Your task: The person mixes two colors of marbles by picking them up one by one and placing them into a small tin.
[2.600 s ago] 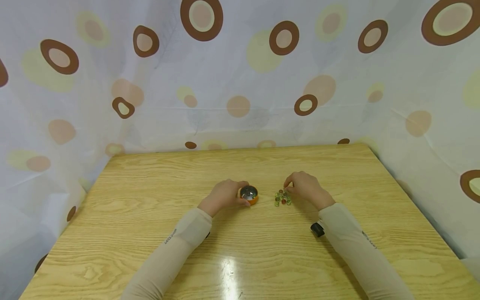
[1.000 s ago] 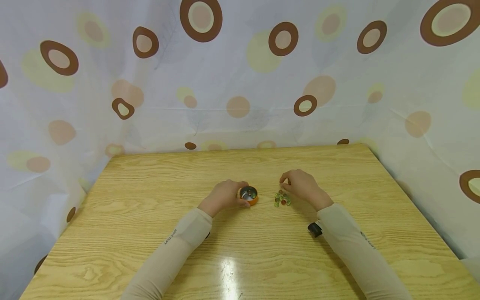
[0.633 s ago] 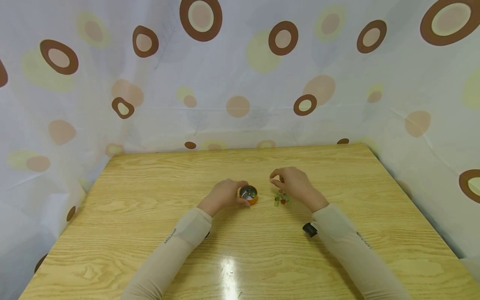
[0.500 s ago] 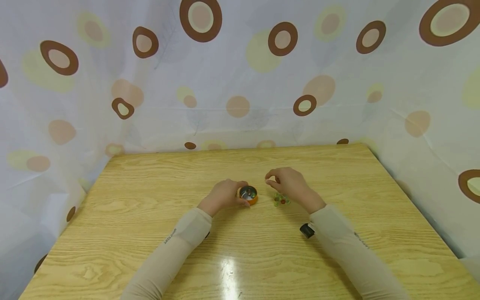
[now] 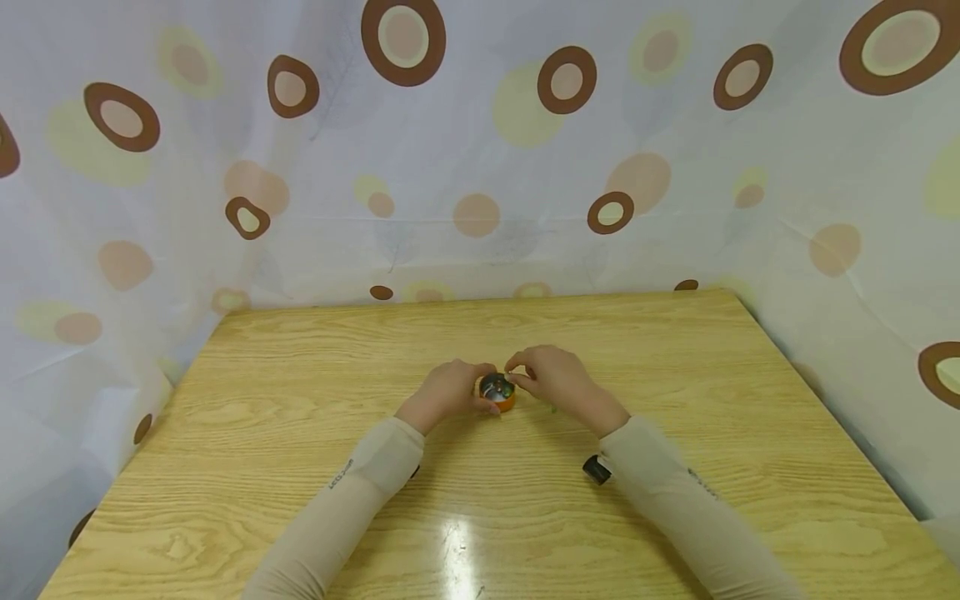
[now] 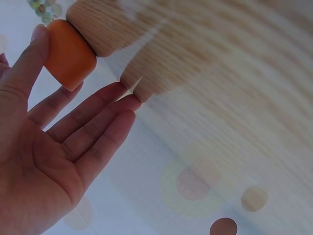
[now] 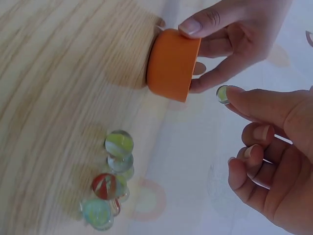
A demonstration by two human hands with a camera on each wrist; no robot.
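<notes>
In the head view, my left hand (image 5: pixel 448 390) grips a small orange bowl (image 5: pixel 506 406) by its side, thumb at the near edge. The bowl stands upright on the table, its dark shiny inside showing small coloured spots. Seen from the left wrist, thumb and index finger hold the orange bowl (image 6: pixel 72 55) while the other fingers extend loosely. My right hand (image 5: pixel 558 382) is just right of the bowl's rim. Its thumb and finger pinch a clear marble (image 7: pixel 223 94) with a yellow-green swirl, apart from the bowl, in the right wrist view.
A cluster of several glass marbles (image 7: pixel 119 143) lies on the table beside the bowl, mostly hidden under my right hand in the head view. The wood-grain table (image 5: pixel 315 467) meets a patterned white curtain (image 5: pixel 480 150) at the back and sides.
My right hand has moved left from the marble cluster to the bowl's rim, carrying a marble. My left hand and the bowl have stayed in place.
</notes>
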